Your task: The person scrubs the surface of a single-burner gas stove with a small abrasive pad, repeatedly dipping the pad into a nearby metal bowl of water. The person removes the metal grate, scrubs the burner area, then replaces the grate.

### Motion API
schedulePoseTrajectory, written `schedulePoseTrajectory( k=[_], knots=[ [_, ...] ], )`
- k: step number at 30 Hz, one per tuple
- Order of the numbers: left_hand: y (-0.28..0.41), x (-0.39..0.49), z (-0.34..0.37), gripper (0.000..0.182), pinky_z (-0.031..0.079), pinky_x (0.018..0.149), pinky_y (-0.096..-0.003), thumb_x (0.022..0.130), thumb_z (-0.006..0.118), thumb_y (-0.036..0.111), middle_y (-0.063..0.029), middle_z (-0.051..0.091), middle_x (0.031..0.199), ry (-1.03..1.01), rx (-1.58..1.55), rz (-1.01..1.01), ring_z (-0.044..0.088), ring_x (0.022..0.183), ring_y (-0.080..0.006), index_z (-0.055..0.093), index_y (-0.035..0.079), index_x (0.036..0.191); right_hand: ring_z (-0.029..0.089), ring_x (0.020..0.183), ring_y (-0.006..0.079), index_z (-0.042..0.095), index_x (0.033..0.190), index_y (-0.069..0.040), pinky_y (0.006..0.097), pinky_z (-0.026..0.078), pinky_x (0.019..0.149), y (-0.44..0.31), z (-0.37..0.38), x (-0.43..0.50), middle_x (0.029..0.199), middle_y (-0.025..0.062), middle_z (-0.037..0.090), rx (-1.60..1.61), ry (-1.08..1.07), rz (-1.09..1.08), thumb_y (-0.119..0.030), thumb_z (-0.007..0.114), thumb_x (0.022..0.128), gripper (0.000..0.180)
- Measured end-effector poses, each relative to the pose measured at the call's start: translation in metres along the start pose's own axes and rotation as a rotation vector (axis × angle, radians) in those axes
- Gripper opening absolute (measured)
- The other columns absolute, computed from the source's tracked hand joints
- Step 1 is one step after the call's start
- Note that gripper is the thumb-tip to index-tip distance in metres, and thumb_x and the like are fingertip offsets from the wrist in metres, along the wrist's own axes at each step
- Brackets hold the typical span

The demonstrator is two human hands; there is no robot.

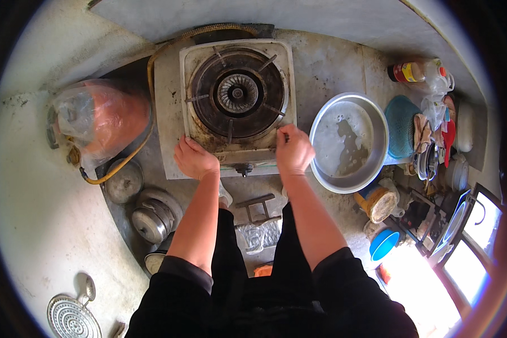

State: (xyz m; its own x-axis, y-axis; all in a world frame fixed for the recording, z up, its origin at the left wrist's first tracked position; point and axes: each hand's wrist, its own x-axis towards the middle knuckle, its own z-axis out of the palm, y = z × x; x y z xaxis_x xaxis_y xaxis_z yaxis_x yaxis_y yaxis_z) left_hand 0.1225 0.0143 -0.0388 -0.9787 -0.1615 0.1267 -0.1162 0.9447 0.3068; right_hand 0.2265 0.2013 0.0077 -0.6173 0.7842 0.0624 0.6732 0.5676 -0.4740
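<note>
A single-burner gas stove point(238, 157) stands before me, its enamel top stained brown around the dark burner ring point(203, 122). A black control knob point(244, 170) is on its front. My left hand point(195, 158) grips the stove's front left corner, fingers on the top edge. At the front right corner, my right hand point(295, 150) is curled into a fist with its fingertips at the stove top. Something small and dark shows at those fingers, too hidden to name. Just right of this hand sits a wide metal basin point(350, 183) with a wet patch on its bottom.
A yellowish gas hose point(151, 80) runs behind the stove to a plastic-covered orange gas cylinder point(118, 116) at left. Lidded metal pots point(152, 219) stand on the floor below. A teal mesh basket point(399, 126), bottles point(405, 72) and utensils crowd the right side. A blue bowl point(383, 245) lies lower right.
</note>
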Motion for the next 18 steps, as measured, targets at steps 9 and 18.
schedulePoseTrajectory(
  k=[9, 18],
  knots=[
    [-0.002, 0.0, -0.001, 0.038, 0.051, 0.091, -0.0487, 0.112, 0.041, 0.03, -0.0108, 0.067, 0.121, 0.021, 0.008, 0.0, 0.062, 0.107, -0.0373, 0.069, 0.009, 0.126, 0.068, 0.071, 0.031, 0.068, 0.081, -0.018, 0.0455, 0.055, 0.061, -0.002, -0.007, -0.004, 0.075, 0.0059, 0.068, 0.048, -0.064, -0.07, -0.017, 0.071, 0.087, 0.007],
    [-0.002, 0.001, -0.001, 0.038, 0.051, 0.09, -0.0506, 0.112, 0.042, 0.03, -0.0136, 0.067, 0.122, 0.012, -0.004, -0.007, 0.063, 0.107, -0.0396, 0.069, 0.008, 0.126, 0.069, 0.081, 0.0264, 0.064, 0.084, -0.017, 0.042, 0.055, 0.069, -0.041, 0.013, -0.046, 0.08, 0.0038, 0.067, 0.028, -0.137, -0.212, -0.013, 0.074, 0.082, 0.011]
  ],
)
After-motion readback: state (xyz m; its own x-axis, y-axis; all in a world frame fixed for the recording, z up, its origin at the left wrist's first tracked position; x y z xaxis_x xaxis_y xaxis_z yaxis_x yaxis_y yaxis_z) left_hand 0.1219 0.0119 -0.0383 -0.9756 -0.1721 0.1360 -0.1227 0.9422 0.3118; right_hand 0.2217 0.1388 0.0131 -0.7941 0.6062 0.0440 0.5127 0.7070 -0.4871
